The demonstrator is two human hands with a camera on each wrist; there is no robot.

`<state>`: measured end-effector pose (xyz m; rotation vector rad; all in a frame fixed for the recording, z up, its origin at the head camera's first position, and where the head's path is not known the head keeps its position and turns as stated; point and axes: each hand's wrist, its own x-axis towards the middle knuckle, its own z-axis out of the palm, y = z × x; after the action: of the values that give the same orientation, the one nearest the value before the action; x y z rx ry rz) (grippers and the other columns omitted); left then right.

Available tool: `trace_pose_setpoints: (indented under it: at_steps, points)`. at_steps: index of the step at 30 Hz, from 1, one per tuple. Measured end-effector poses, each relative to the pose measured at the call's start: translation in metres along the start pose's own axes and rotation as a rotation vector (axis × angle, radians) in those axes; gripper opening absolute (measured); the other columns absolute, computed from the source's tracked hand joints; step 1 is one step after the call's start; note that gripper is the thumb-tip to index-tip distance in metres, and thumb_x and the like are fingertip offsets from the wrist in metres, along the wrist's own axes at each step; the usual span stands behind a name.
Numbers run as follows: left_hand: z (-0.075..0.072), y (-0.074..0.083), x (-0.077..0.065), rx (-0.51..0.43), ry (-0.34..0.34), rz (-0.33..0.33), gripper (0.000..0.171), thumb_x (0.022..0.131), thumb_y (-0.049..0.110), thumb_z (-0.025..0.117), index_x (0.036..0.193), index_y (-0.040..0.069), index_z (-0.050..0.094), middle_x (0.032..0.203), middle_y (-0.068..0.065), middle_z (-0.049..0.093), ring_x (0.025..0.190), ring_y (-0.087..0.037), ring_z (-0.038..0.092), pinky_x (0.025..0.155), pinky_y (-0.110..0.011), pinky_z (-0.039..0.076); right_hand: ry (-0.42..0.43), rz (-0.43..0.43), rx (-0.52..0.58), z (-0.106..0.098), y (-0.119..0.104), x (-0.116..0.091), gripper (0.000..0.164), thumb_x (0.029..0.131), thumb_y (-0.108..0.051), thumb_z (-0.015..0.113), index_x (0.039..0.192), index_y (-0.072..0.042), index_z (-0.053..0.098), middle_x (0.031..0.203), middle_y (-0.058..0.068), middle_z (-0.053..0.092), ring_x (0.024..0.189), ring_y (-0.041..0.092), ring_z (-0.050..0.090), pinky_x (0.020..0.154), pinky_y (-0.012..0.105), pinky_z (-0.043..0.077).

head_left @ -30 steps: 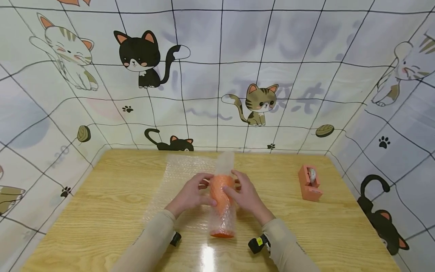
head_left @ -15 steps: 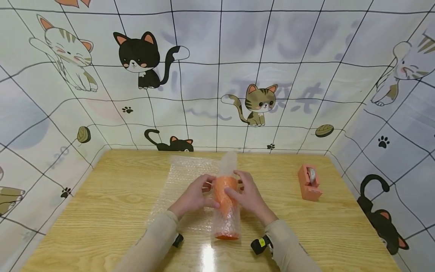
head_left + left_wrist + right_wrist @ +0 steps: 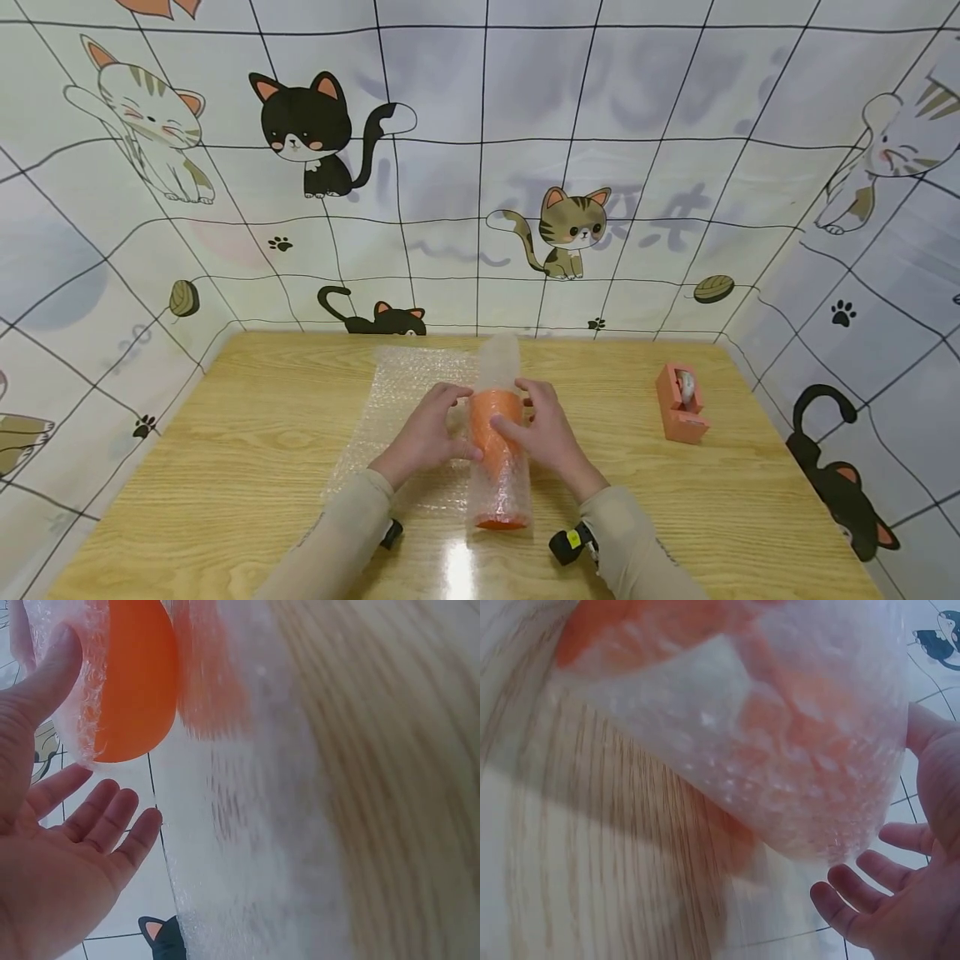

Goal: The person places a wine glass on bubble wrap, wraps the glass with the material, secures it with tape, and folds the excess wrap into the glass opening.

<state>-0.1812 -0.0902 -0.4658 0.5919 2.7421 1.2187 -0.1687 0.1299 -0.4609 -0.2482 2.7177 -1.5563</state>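
Observation:
An orange rounded object (image 3: 497, 412), rolled up in clear bubble wrap, lies lengthwise between my hands on the table. More bubble wrap (image 3: 412, 375) stretches flat to its left, and a loose tube of wrap (image 3: 498, 358) sticks out past its far end. My left hand (image 3: 431, 429) flanks it, thumb on the wrap; in the left wrist view the fingers (image 3: 129, 832) spread beyond the orange end (image 3: 139, 682). On the other side, my right hand (image 3: 543, 427) rests its thumb on top, with its relaxed fingers (image 3: 847, 889) along the wrapped side.
A pink tape dispenser (image 3: 682, 404) with a roll of clear tape stands at the right of the wooden table (image 3: 247, 417). A cat-printed cloth (image 3: 442, 167) encloses the back and both sides.
The wrapped orange object and the sheet of bubble wrap have shifted slightly to the right. Both hands stay against it, moving little. The tape dispenser stays in place.

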Motion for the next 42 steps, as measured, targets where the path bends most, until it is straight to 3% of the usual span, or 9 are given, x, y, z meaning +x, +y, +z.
trace_pose_setpoints:
  at_steps: [9,27,35,42]
  points:
    - [-0.003,-0.003,-0.003,-0.002,-0.028,-0.010,0.090,0.070,0.032,0.097,0.146,0.010,0.054,0.139,-0.008,0.059,0.128,-0.031,0.057,0.107,-0.052,0.049,0.030,-0.040,-0.047,0.007,-0.002,-0.001,0.072,0.091,-0.032,0.079,0.147,0.002,0.048,0.144,0.019,0.047,0.119,0.034,0.054,0.089,0.047,0.056]
    - [-0.006,-0.009,-0.005,-0.095,-0.058,-0.072,0.084,0.072,0.023,0.096,0.144,0.010,0.054,0.145,-0.009,0.058,0.125,-0.038,0.060,0.101,-0.053,0.054,0.000,-0.107,-0.001,0.008,0.000,-0.001,0.064,0.095,-0.027,0.076,0.147,-0.002,0.050,0.150,0.018,0.044,0.129,0.038,0.051,0.101,0.058,0.052]
    - [-0.008,-0.014,-0.006,-0.053,-0.044,-0.059,0.082,0.071,0.017,0.096,0.141,0.004,0.054,0.142,-0.016,0.057,0.122,-0.039,0.061,0.100,-0.051,0.054,0.000,-0.194,-0.009,0.009,0.002,-0.001,0.059,0.096,-0.022,0.075,0.146,0.000,0.052,0.151,0.020,0.045,0.135,0.040,0.049,0.102,0.062,0.050]
    - [-0.008,-0.016,-0.005,-0.034,-0.034,-0.080,0.079,0.070,0.017,0.096,0.137,0.003,0.056,0.138,-0.019,0.056,0.120,-0.039,0.063,0.097,-0.050,0.056,-0.029,-0.198,0.002,0.009,-0.002,-0.002,0.058,0.097,-0.024,0.074,0.146,-0.002,0.053,0.153,0.019,0.044,0.138,0.039,0.047,0.103,0.061,0.050]
